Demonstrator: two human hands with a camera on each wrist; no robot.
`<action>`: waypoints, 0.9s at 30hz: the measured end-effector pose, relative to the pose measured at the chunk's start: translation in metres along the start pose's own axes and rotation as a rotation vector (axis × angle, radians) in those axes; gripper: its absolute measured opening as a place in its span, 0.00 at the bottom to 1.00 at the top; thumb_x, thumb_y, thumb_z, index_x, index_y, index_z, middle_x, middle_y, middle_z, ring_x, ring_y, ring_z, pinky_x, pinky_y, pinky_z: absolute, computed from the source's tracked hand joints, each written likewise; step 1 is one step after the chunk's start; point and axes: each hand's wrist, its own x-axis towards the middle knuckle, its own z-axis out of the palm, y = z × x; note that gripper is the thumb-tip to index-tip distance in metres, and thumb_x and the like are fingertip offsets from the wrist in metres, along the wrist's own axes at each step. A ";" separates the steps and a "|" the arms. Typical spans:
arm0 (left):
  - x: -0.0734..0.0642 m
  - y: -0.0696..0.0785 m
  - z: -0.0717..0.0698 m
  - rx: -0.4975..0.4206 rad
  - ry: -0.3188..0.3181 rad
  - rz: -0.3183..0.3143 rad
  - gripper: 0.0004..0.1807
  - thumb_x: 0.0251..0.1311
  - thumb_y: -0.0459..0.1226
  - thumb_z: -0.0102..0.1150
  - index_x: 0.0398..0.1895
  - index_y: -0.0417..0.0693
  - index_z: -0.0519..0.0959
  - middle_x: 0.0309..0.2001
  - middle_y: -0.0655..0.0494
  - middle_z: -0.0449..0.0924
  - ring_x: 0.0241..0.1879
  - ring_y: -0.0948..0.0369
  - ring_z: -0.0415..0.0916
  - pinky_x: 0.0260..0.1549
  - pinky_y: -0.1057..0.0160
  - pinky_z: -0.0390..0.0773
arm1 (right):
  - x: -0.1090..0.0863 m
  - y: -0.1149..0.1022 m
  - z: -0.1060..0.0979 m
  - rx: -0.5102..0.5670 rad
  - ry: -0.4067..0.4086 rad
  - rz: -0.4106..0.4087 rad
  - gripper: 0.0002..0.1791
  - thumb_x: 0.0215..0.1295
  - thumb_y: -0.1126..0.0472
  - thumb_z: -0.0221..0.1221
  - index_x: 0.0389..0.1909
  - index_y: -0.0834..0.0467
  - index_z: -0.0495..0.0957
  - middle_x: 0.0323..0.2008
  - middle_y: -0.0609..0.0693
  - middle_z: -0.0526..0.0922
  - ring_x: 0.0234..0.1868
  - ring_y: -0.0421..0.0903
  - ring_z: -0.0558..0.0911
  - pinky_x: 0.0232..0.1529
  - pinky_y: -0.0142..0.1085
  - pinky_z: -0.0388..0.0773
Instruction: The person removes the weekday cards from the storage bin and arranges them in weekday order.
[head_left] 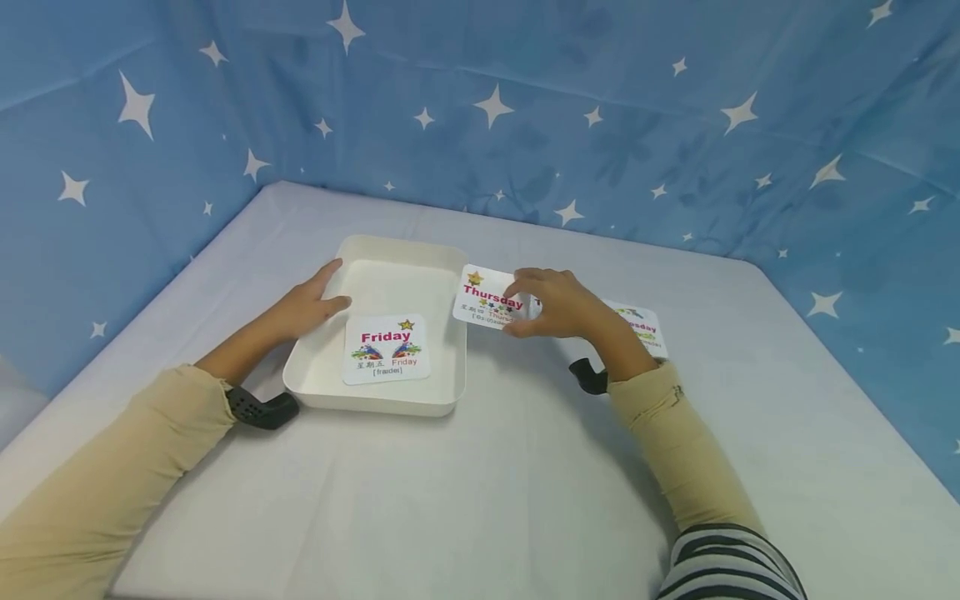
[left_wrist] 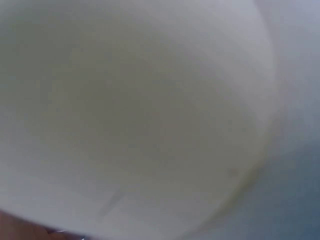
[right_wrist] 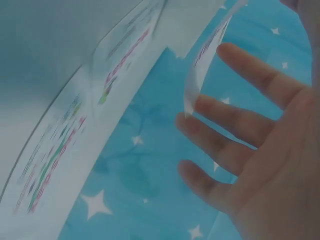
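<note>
Backdrop (head_left: pixel 495 158): blue cloth with white four-pointed stars, filled the top of the frame and both upper corners.

Table (head_left: pixel 480 500): white-covered, faintly creased, spanned the middle and bottom.

Sleeves: tan left sleeve (head_left: pixel 135 475) at lower left; tan right sleeve (head_left: pixel 682 450) at lower right, with black-and-white striped cloth (head_left: pixel 731 567) below it.

Tray (head_left: pixel 390 287): cream-white, shallow, round-cornered, left of centre.

Hands, two. Left hand (head_left: pixel 311 300) was at the tray's left rim, thumb reaching inward; whether it gripped could not be told. Right hand (head_left: pixel 558 304) pinched the Thursday card between thumb and fingers.

Cards, square, white, rounded corners. Thursday card (head_left: pixel 483 296): crimson title, gold star at its upper left, small coloured stars, Chinese line; held at the tray's right rim, slightly bowed in the right-wrist view. Friday card (head_left: pixel 386 350): crimson title, gold star at upper right, two multicoloured bursts; lay inside the tray, lower part. Neighbouring card (head_left: pixel 535 308) and far-right card (head_left: pixel 647 325): lay on the table right of centre, partly hidden by the right hand and forearm.

Wrist units, black: left unit (head_left: pixel 262 408), right unit (head_left: pixel 588 377).
</note>
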 end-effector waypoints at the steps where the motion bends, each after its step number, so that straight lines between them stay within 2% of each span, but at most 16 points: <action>1: 0.000 0.000 -0.001 0.003 0.001 0.001 0.40 0.67 0.43 0.39 0.71 0.42 0.29 0.69 0.31 0.37 0.65 0.34 0.48 0.59 0.39 0.59 | -0.003 0.004 0.000 0.003 -0.006 0.015 0.27 0.49 0.42 0.62 0.50 0.49 0.75 0.64 0.54 0.66 0.63 0.53 0.67 0.59 0.56 0.59; 6: 0.000 0.001 -0.002 0.022 0.004 0.003 0.40 0.66 0.43 0.39 0.71 0.42 0.30 0.69 0.31 0.37 0.66 0.34 0.46 0.61 0.38 0.54 | -0.014 0.018 -0.004 0.022 -0.025 0.065 0.26 0.49 0.44 0.64 0.50 0.50 0.76 0.60 0.53 0.70 0.57 0.52 0.70 0.55 0.56 0.61; 10: -0.001 0.001 -0.003 0.023 0.001 0.006 0.40 0.67 0.44 0.39 0.71 0.41 0.30 0.69 0.31 0.36 0.66 0.34 0.43 0.62 0.38 0.52 | -0.016 0.019 -0.004 0.031 -0.102 0.076 0.27 0.50 0.45 0.63 0.51 0.50 0.75 0.59 0.52 0.71 0.57 0.51 0.69 0.56 0.56 0.60; 15: -0.002 0.001 -0.003 0.019 -0.001 0.003 0.40 0.67 0.44 0.38 0.71 0.41 0.29 0.69 0.31 0.36 0.66 0.34 0.46 0.60 0.38 0.56 | -0.015 0.007 0.000 0.021 -0.206 0.052 0.31 0.50 0.43 0.62 0.56 0.48 0.71 0.62 0.51 0.67 0.63 0.52 0.64 0.61 0.56 0.58; 19: -0.001 0.000 -0.001 0.016 0.001 0.000 0.39 0.67 0.44 0.38 0.71 0.42 0.29 0.70 0.32 0.36 0.66 0.34 0.46 0.60 0.39 0.56 | -0.017 -0.006 0.002 0.004 -0.262 0.072 0.33 0.49 0.42 0.63 0.57 0.47 0.70 0.63 0.50 0.67 0.65 0.51 0.63 0.62 0.56 0.57; 23: -0.001 0.000 0.000 0.013 -0.002 -0.003 0.39 0.67 0.43 0.38 0.71 0.43 0.29 0.70 0.32 0.36 0.66 0.35 0.46 0.60 0.39 0.56 | -0.018 -0.016 0.006 -0.005 -0.308 0.090 0.33 0.48 0.42 0.63 0.58 0.46 0.70 0.62 0.48 0.68 0.63 0.49 0.65 0.61 0.52 0.60; 27: -0.001 0.001 0.000 0.008 -0.002 -0.004 0.39 0.67 0.43 0.38 0.71 0.43 0.29 0.70 0.32 0.36 0.66 0.35 0.46 0.60 0.39 0.57 | -0.018 -0.025 0.011 -0.033 -0.326 0.087 0.34 0.47 0.41 0.64 0.57 0.45 0.70 0.59 0.47 0.70 0.55 0.47 0.70 0.56 0.46 0.66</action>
